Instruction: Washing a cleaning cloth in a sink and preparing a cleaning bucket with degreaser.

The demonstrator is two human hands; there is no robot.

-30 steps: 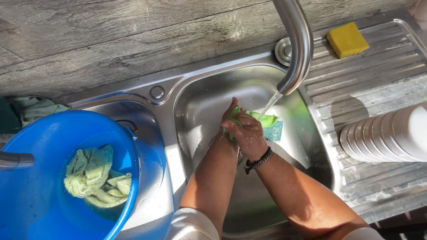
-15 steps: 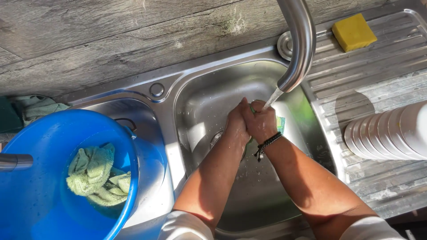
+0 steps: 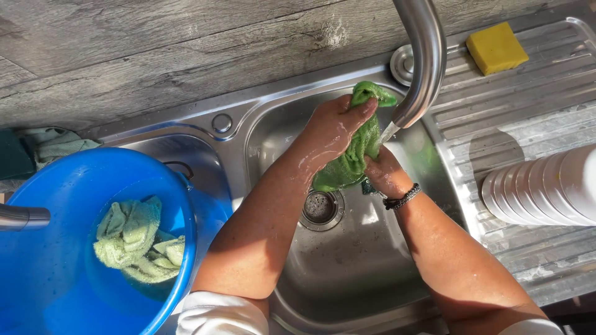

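Note:
A wet green cloth (image 3: 357, 146) hangs stretched between both hands over the steel sink basin (image 3: 347, 248). My left hand (image 3: 335, 127) grips its upper end, raised near the tap. My right hand (image 3: 383, 174), with a dark bead bracelet at the wrist, clutches its lower end just under the running water. The curved steel tap (image 3: 425, 59) pours a thin stream onto the cloth and my right hand. The drain strainer (image 3: 320, 208) shows below the cloth.
A blue plastic bucket (image 3: 56, 273) at left holds pale green cloths (image 3: 133, 242). A yellow sponge (image 3: 496, 46) lies on the ribbed drainboard (image 3: 534, 105). Stacked white plates (image 3: 546, 189) rest on edge at right. Grey wood-look wall runs behind.
My hands were pressed together low in the basin; now the left hand has lifted and pulled the green cloth upward, stretching it out, while the right hand stays lower under the stream.

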